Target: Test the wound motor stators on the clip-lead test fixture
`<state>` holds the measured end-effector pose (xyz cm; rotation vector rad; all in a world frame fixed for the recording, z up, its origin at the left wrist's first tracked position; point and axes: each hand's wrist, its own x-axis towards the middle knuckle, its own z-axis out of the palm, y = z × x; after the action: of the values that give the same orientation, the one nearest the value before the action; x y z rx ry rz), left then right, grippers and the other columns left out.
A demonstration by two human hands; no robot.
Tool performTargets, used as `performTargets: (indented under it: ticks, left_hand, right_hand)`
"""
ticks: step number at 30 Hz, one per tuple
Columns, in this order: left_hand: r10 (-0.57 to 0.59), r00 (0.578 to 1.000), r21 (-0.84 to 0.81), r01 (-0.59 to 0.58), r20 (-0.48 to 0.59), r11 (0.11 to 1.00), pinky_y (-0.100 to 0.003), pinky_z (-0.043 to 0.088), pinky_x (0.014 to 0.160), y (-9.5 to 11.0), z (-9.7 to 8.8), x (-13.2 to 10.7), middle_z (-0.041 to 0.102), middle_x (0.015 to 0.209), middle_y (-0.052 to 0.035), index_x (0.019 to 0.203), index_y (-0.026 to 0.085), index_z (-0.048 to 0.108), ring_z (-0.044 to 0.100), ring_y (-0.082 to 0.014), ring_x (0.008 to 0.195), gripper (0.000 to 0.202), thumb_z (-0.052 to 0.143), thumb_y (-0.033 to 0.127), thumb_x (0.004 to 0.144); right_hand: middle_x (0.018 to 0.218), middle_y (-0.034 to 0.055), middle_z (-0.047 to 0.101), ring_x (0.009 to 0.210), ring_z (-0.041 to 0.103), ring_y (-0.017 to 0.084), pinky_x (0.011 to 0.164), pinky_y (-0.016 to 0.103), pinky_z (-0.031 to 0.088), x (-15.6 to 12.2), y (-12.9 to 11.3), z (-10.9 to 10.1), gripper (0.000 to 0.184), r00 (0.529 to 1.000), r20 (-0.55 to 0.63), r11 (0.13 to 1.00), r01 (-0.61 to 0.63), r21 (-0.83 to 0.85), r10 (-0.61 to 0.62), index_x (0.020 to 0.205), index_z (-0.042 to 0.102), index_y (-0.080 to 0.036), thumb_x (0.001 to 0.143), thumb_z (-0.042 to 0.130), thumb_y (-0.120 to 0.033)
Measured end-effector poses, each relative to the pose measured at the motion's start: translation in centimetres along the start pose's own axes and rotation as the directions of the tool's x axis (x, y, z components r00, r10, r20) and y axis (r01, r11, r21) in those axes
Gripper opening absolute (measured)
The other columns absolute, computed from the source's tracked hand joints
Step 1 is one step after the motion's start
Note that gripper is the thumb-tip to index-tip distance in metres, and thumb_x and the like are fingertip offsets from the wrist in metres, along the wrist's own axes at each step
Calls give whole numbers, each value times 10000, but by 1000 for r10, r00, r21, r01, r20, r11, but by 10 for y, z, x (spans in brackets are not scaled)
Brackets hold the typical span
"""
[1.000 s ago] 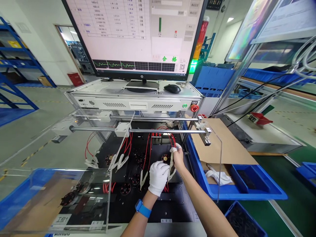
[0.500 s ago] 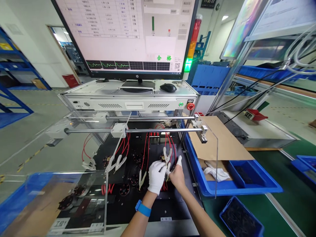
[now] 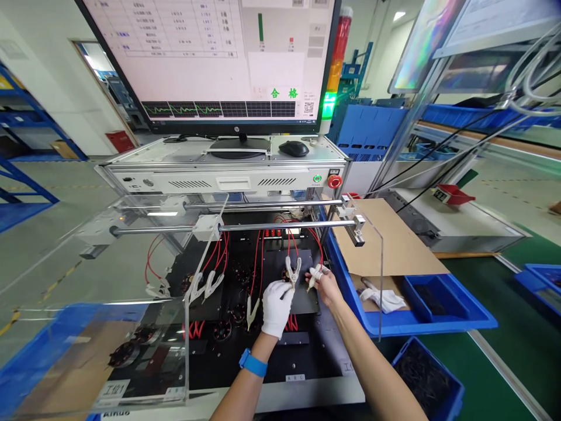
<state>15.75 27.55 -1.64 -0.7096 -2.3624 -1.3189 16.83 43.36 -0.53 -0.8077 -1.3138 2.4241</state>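
Black all over, the deck (image 3: 210, 374) spreads under both hands. Beyond the deck's far edge stands the console (image 3: 239, 182), bearing the monitor (image 3: 188, 76), whose screen shows a table, green traces and green characters. Right of the deck lies a blue tray (image 3: 475, 320), partly covered by cardboard (image 3: 390, 240). Over the deck's left part reaches a clear cover (image 3: 187, 351). Right of the deck, lower than the tray, sits a bin (image 3: 458, 400) of dark pieces. Past the deck's far right corner rises a light tower (image 3: 339, 52), green lit.

Above the deck's right half, the left hand (image 3: 277, 310), gloved in white, pinches a dark lead (image 3: 284, 294). Nearer the deck's right edge, the right hand (image 3: 328, 287), with white covers on its fingertips, grips the second clip (image 3: 312, 279) between thumb and fingers; a red wire runs up from it.

On the deck's middle lie two dark motors (image 3: 222, 331); another motor (image 3: 286, 273) is partly hidden, farther up the deck, behind the first clip (image 3: 293, 270). That clip points nose down at the left fingertips; whether they touch it, I cannot tell.
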Motion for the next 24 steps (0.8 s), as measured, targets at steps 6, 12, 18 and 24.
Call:
performTargets:
  ticks: [6,12,18,24]
  left_hand:
    - [8,1000,2,-8,17,1000,-366,496,800,0,-2,-1,656,848,-44,820,194,655,589,-182,835,111,555,198,772]
    - [26,998,48,-28,51,998,-361,485,819,3,-7,-3,657,861,-38,816,196,657,579,-182,853,114,550,192,775]
    - [-136,991,265,127,17,956,-368,376,993,-22,-28,-25,499,1244,-91,1197,173,502,447,-199,1154,379,377,169,839]
    - [-551,823,597,374,139,710,-500,255,1026,-50,-45,-31,457,1284,-136,1031,128,615,271,-355,1265,315,484,154,746]
  right_hand:
    - [665,-36,553,616,599,155,542,264,498,-1,1,2,469,1000,-16,999,4,39,-4,777,467,-188,419,762,-258]
    - [670,-28,556,600,585,149,538,264,499,2,3,-1,478,999,-45,1000,21,1,-21,788,468,-180,417,760,-259]
    - [854,48,592,751,593,201,692,356,508,6,11,-13,550,961,-117,925,200,-322,-249,974,476,-146,522,709,-356]
    - [1273,105,459,1219,357,228,1017,426,297,-29,1,9,389,560,523,40,706,-707,-643,1170,522,-180,781,502,-186]
